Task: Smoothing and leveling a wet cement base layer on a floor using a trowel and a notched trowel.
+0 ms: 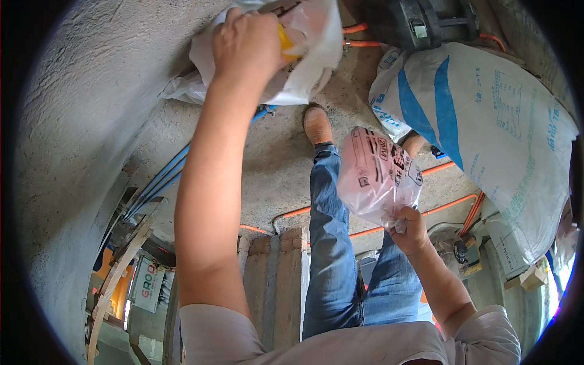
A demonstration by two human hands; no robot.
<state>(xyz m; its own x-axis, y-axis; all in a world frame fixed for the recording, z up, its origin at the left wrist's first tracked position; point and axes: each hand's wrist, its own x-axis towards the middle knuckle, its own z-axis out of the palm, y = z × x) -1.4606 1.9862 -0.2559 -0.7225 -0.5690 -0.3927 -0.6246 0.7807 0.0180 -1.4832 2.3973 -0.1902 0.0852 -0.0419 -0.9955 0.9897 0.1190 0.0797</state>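
Observation:
At the top, my left hand [246,45] is curled at the upper edge of a large white plastic bag [316,67] close to the wall. Its fingertips are partly hidden; the fingers look closed on the bag's film. Something yellow [288,44] shows in the bag beside my wrist. My right hand [411,232], in front of my right thigh, grips the gathered end of a smaller clear plastic bag [377,173]. That bag is full, looks pinkish inside and carries dark print. What it contains cannot be made out.
A big white sack with blue stripes [480,128] fills the right side, below a black case [420,24]. Orange pipes [298,212] and blue pipes [164,173] run along the concrete floor. A rough grey wall [79,103] rises at left. My shoe [317,125] stands between the bags.

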